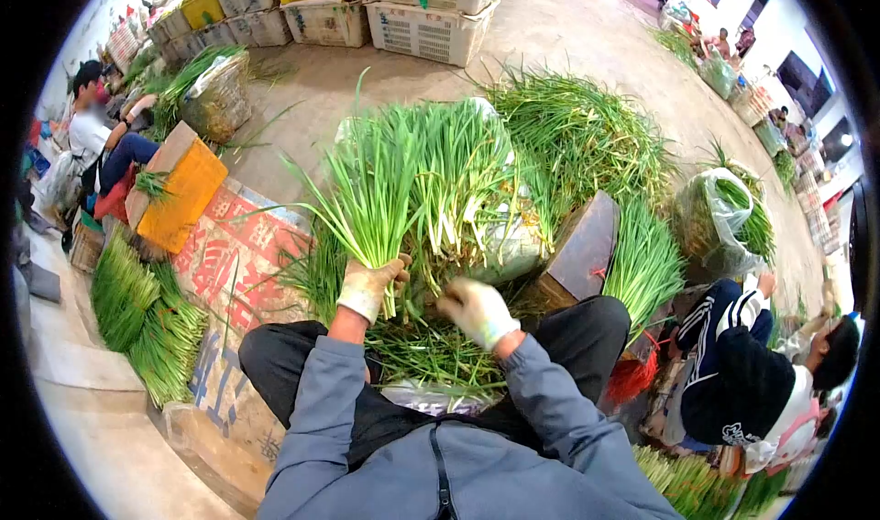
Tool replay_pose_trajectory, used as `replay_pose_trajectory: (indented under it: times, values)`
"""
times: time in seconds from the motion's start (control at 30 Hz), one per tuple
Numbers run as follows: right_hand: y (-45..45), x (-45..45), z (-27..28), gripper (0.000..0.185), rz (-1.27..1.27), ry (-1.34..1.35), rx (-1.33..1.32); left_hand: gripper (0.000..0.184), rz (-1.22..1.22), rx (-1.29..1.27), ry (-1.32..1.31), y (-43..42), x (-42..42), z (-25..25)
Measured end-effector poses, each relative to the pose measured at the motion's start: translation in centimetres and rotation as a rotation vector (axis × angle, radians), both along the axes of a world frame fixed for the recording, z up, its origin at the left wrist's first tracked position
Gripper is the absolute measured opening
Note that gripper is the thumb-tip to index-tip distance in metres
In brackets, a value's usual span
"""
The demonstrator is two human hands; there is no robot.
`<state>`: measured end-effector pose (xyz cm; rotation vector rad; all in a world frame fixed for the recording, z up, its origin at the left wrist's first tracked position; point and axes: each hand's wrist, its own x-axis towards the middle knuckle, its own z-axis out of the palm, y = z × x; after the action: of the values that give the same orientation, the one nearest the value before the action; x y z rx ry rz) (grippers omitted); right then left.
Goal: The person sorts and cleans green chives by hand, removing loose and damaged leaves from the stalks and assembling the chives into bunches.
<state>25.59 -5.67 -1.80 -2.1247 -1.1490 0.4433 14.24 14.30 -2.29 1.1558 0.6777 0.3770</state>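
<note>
My left hand [369, 286], in a pale work glove, is closed around the lower stems of a bunch of green chives [376, 208], leaves fanning upward. My right hand [478, 311], also gloved, is just right of that bunch's stem ends, over loose trimmings. Its fingers point left and are smeared by motion, so whether they pinch anything is unclear. Beyond both hands, a heap of chives [463, 167] with pale stem ends toward me lies on a wrapped bundle. Between my knees are scattered green leaves [440, 355].
A dark-topped wooden block [582, 245] stands by my right knee, beside a tidy chive bundle [642, 263] and red ties [632, 373]. A larger chive pile [587, 135] lies behind. Left are an orange board [183, 204] and stacked bundles [147, 318]. Crates [431, 29] stand behind; people sit at both sides.
</note>
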Motion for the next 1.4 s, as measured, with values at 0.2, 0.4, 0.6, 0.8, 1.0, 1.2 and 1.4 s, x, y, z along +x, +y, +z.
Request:
replay_pose_trajectory:
  times: [0.2,0.4,0.6,0.8,1.0,1.2,1.4]
  values:
    - [7.3,2.4,2.4,0.029,-0.207,-0.248,0.389,0.018,-0.055,0.153,-0.004,-1.2,0.6,0.7]
    - [3.3,-0.4,-0.3,0.02,0.217,0.065,0.117,0.023,-0.009,0.152,0.059,0.2,0.1,-1.2]
    - [-1.7,-1.5,-5.0,0.045,0.81,0.171,-0.622,0.027,0.251,0.045,-0.031,1.3,1.0,0.0]
    - [6.9,5.8,-1.3,0.048,-0.141,-0.206,-0.217,0.028,0.328,-0.124,-0.281,2.0,1.6,-1.3]
    - [9.7,8.0,-5.1,0.029,-0.197,-0.358,-0.27,0.022,0.297,-0.301,-0.137,2.4,2.2,-2.5]
    - [5.5,3.5,-5.6,0.027,-0.316,-0.087,0.031,0.019,0.142,-0.266,0.056,0.2,4.0,-4.0]
    - [5.0,0.0,-4.0,0.026,-0.307,0.04,0.047,0.022,0.071,-0.231,0.128,-0.2,6.0,-6.5]
